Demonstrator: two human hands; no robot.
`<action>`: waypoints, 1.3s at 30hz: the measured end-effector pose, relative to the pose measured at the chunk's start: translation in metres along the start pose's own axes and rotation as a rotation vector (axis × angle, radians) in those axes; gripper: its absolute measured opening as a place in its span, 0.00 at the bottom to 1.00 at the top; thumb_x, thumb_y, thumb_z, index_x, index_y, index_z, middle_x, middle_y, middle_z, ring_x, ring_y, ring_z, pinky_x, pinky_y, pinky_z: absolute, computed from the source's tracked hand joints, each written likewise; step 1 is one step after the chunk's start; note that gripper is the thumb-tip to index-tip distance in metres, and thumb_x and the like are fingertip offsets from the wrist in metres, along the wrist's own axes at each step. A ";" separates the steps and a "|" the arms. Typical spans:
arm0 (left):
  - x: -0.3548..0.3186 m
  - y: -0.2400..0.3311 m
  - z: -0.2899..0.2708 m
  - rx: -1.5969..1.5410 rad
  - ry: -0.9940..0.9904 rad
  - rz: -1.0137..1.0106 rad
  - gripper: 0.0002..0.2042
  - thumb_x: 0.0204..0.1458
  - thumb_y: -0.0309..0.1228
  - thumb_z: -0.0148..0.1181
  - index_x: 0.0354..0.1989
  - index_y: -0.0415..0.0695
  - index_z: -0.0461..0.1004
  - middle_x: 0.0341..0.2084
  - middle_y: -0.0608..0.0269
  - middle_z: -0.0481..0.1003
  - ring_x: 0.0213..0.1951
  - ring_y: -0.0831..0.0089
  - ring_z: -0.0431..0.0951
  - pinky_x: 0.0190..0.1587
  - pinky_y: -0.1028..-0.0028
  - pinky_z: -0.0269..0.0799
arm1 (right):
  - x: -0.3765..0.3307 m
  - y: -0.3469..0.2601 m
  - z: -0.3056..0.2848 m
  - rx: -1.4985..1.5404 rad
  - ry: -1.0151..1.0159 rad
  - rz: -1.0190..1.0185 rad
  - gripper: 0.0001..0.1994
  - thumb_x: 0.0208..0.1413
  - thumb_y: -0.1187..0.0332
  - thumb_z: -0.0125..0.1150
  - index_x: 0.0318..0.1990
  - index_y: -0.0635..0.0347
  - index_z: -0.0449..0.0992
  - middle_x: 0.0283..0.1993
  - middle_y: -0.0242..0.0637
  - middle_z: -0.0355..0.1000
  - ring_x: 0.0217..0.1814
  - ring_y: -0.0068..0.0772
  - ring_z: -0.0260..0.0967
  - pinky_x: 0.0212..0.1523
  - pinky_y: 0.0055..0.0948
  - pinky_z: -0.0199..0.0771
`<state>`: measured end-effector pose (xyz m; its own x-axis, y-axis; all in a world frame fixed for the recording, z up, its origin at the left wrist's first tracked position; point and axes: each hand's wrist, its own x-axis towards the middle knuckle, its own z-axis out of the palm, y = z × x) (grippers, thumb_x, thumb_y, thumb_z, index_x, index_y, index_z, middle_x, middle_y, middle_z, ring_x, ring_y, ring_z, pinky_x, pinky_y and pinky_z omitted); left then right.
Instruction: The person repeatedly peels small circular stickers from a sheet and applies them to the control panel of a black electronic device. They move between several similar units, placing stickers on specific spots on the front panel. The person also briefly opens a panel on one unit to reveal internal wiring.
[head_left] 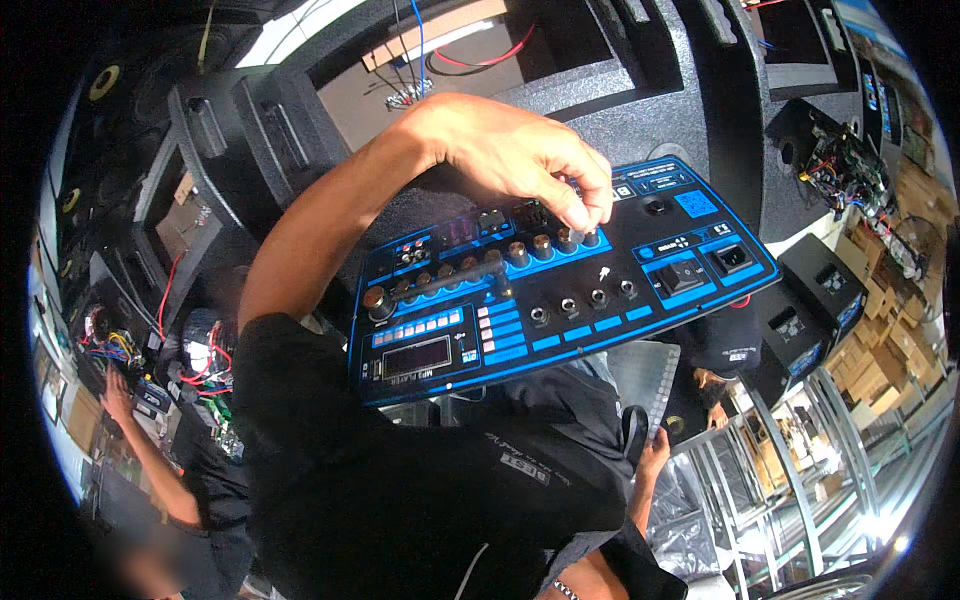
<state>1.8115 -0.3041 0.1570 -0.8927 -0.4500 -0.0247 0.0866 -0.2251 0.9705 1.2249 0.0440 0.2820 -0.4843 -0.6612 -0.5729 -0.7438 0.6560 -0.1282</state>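
A black-and-blue amplifier control panel point(560, 285) lies tilted in front of me, with its rows of knobs, sockets, a small display and a rocker switch facing up. My left hand point(540, 165) reaches over it from the left, thumb and fingers pinched on a small knob point(591, 238) at the right end of the knob row. Lower right, my right hand point(654, 453) is closed on the edge of a grey sheet point(648, 375) lined with small pale pieces. Its lower part is hidden behind my shirt.
Black speaker cabinets point(610, 110) with open fronts stand ahead; wires hang in one. A circuit board with wires point(850, 165) sits at the right. Co-workers' hands show at the left point(117, 397) and right point(716, 412). Cardboard boxes point(895, 310) and a metal rack point(790, 470) are farther right.
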 end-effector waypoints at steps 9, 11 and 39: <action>0.000 -0.037 -0.008 -0.087 -0.007 0.024 0.10 0.59 0.33 0.57 0.33 0.37 0.75 0.45 0.54 0.73 0.46 0.68 0.73 0.49 0.69 0.69 | -0.016 0.004 -0.006 -0.006 -0.034 0.062 0.11 0.61 0.75 0.54 0.49 0.71 0.72 0.43 0.38 0.75 0.45 0.25 0.72 0.48 0.25 0.70; 0.000 -0.043 -0.005 -0.141 -0.032 0.018 0.10 0.59 0.33 0.57 0.33 0.38 0.75 0.45 0.55 0.72 0.45 0.69 0.73 0.48 0.69 0.68 | -0.018 0.005 -0.007 -0.124 -0.007 0.072 0.12 0.61 0.75 0.54 0.50 0.71 0.72 0.44 0.38 0.75 0.47 0.26 0.72 0.49 0.25 0.70; 0.005 -0.064 0.002 0.053 0.040 0.296 0.09 0.52 0.36 0.61 0.30 0.42 0.78 0.40 0.61 0.68 0.48 0.63 0.67 0.52 0.66 0.64 | -0.038 0.077 -0.057 -0.402 -0.208 0.209 0.23 0.61 0.59 0.56 0.59 0.64 0.69 0.58 0.56 0.69 0.60 0.50 0.66 0.65 0.44 0.57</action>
<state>1.8003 -0.2901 0.0954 -0.8139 -0.5233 0.2525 0.3163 -0.0346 0.9480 1.1595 0.0987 0.3396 -0.5699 -0.4171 -0.7080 -0.7796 0.5468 0.3054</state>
